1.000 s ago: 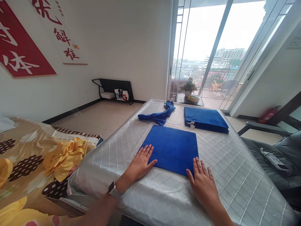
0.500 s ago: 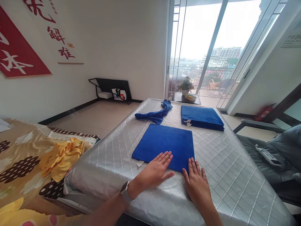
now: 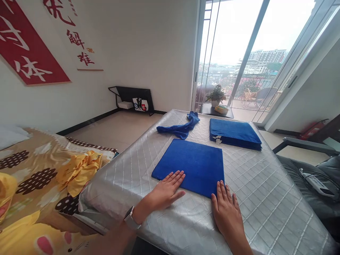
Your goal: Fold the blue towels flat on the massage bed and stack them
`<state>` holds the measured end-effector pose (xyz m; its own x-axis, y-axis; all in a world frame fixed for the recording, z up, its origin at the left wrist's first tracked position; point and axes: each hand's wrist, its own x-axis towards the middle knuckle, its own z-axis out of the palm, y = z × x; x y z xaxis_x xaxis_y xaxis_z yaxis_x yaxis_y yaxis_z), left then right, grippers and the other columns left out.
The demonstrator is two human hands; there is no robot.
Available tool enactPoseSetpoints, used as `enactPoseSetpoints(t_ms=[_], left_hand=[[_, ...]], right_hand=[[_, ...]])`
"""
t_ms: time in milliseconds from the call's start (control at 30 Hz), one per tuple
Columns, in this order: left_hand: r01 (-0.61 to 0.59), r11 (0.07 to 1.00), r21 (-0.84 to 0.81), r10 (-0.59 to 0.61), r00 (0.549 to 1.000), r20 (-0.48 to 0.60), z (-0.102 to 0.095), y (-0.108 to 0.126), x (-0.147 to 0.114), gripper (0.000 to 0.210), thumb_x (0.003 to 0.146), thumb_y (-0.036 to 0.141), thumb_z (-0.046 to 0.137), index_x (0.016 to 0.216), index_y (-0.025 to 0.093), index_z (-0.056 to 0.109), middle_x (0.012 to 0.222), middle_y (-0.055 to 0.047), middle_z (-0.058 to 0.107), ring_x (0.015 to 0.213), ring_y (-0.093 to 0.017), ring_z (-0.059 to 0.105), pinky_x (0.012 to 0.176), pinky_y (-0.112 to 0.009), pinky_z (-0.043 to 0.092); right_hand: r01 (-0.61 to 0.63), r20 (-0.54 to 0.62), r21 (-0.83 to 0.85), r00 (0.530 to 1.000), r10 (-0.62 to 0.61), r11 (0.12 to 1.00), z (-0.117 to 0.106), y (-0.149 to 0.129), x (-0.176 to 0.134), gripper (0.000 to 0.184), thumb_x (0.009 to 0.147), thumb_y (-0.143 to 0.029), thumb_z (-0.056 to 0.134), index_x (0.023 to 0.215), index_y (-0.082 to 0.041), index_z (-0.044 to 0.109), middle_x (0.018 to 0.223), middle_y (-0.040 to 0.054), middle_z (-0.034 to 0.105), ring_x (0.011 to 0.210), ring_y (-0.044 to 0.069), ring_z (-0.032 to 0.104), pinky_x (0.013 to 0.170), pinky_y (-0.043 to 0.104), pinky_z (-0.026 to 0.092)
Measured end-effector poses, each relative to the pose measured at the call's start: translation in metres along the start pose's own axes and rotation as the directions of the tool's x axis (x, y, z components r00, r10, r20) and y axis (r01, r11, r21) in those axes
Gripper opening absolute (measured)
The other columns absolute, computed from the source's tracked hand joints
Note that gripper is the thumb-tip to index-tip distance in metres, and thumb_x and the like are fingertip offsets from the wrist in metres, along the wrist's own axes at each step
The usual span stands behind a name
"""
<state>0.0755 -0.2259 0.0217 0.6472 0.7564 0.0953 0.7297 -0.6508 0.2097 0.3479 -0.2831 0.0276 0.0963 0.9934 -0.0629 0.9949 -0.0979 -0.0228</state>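
A blue towel (image 3: 193, 163), folded into a flat rectangle, lies on the silver quilted mattress (image 3: 268, 191). My left hand (image 3: 167, 189) rests flat at its near left edge, fingers stretched out over the cloth. At the near right corner, my right hand (image 3: 227, 209) lies with its fingertips on the towel's edge and its palm over the mattress. Behind, on the right, sits a stack of folded blue towels (image 3: 235, 132) with white tags showing. A crumpled blue towel (image 3: 182, 127) lies behind the flat one, toward the left.
To the left is a patterned bedspread (image 3: 39, 156) with a yellow cloth (image 3: 79, 171) on it. A dark armchair (image 3: 294, 173) holding a white power strip (image 3: 317, 182) stands at right. Beyond the mattress, a small table (image 3: 205, 109) carries a potted plant (image 3: 216, 97).
My left hand has slid left along the near edge of the towel. My right hand stays at the near right corner. The camera view has turned slightly left.
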Motion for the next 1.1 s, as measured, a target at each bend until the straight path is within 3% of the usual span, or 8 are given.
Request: enactPoseSetpoints(t_ms=[100, 200, 367, 567, 733, 900, 1000, 1100], left_hand=[[0.161, 0.986, 0.052, -0.157, 0.985, -0.064, 0.001, -0.029, -0.031, 0.069, 0.105, 0.057, 0.031, 0.161, 0.028, 0.003, 0.166, -0.004, 0.021, 0.152, -0.021, 0.024, 0.124, -0.041, 0.022], [0.244, 0.967, 0.071, -0.236, 0.967, -0.097, 0.002, -0.04, -0.048, 0.071, 0.104, 0.058, 0.034, 0.161, 0.024, 0.009, 0.165, -0.006, 0.026, 0.15, -0.023, 0.03, 0.122, -0.042, 0.027], [0.298, 0.954, 0.048, -0.278, 0.93, -0.24, -0.006, -0.025, -0.05, 0.063, 0.103, 0.055, 0.042, 0.157, 0.024, 0.034, 0.159, -0.006, 0.041, 0.145, -0.026, 0.041, 0.119, -0.046, 0.036], [0.326, 0.944, -0.053, -0.32, 0.861, -0.396, -0.012, -0.013, -0.053, 0.036, 0.1, 0.044, 0.05, 0.128, 0.025, 0.064, 0.134, -0.007, 0.064, 0.124, -0.027, 0.061, 0.106, -0.048, 0.05], [0.309, 0.946, -0.094, -0.32, 0.86, -0.398, -0.015, -0.011, -0.052, 0.029, 0.099, 0.039, 0.052, 0.119, 0.023, 0.065, 0.122, -0.008, 0.068, 0.117, -0.027, 0.063, 0.102, -0.047, 0.052], [0.307, 0.944, -0.121, -0.33, 0.852, -0.406, -0.019, -0.01, -0.051, 0.026, 0.099, 0.039, 0.052, 0.113, 0.024, 0.066, 0.117, -0.007, 0.069, 0.111, -0.027, 0.065, 0.098, -0.047, 0.054], [0.315, 0.942, -0.118, -0.335, 0.851, -0.404, -0.018, -0.01, -0.052, 0.025, 0.099, 0.04, 0.051, 0.112, 0.024, 0.066, 0.115, -0.007, 0.069, 0.11, -0.027, 0.065, 0.098, -0.047, 0.053], [0.326, 0.939, -0.112, -0.342, 0.849, -0.403, -0.016, -0.01, -0.053, 0.025, 0.1, 0.04, 0.051, 0.112, 0.024, 0.065, 0.115, -0.006, 0.069, 0.11, -0.027, 0.064, 0.097, -0.045, 0.053]], right_hand=[[0.001, 0.001, 0.012, 1.0, -0.001, 1.0, 0.002, 0.001, -0.001, 0.066, 0.101, -0.038, 0.015, 0.16, -0.012, 0.026, 0.167, 0.0046, 0.018, 0.155, 0.022, 0.015, 0.126, 0.046, 0.01], [0.003, -0.004, 0.005, 1.0, -0.003, 1.0, 0.003, 0.002, -0.001, 0.067, 0.1, -0.038, 0.014, 0.16, -0.011, 0.028, 0.167, 0.0042, 0.017, 0.155, 0.021, 0.014, 0.126, 0.045, 0.01], [0.004, -0.028, -0.038, 1.0, -0.005, 0.999, 0.006, 0.004, 0.001, 0.067, 0.1, -0.038, 0.014, 0.16, -0.011, 0.028, 0.167, 0.0034, 0.018, 0.154, 0.021, 0.015, 0.125, 0.045, 0.013], [0.02, -0.107, -0.07, 0.994, -0.028, 0.997, 0.008, 0.009, 0.0, 0.065, 0.101, -0.044, 0.022, 0.157, -0.016, 0.037, 0.164, 0.0036, 0.029, 0.153, 0.026, 0.022, 0.123, 0.049, 0.021], [0.069, -0.14, -0.095, 0.987, -0.082, 0.993, -0.031, 0.011, 0.014, 0.058, 0.1, -0.044, 0.036, 0.149, -0.019, 0.051, 0.158, 0.0075, 0.044, 0.147, 0.029, 0.036, 0.122, 0.05, 0.025], [0.122, -0.073, -0.033, 0.99, -0.124, 0.992, -0.088, 0.0, 0.061, 0.048, 0.103, -0.039, 0.035, 0.136, -0.02, 0.063, 0.135, 0.0128, 0.066, 0.124, 0.028, 0.061, 0.105, 0.042, 0.044], [0.066, -0.023, 0.026, 0.998, -0.065, 0.997, -0.094, -0.004, 0.091, 0.045, 0.103, -0.041, 0.035, 0.128, -0.022, 0.067, 0.121, 0.0132, 0.072, 0.111, 0.029, 0.067, 0.09, 0.041, 0.05], [0.027, -0.018, 0.17, 1.0, -0.024, 0.985, -0.077, 0.002, 0.11, 0.044, 0.102, -0.041, 0.035, 0.122, -0.024, 0.07, 0.117, 0.0099, 0.073, 0.105, 0.025, 0.069, 0.082, 0.034, 0.05]])
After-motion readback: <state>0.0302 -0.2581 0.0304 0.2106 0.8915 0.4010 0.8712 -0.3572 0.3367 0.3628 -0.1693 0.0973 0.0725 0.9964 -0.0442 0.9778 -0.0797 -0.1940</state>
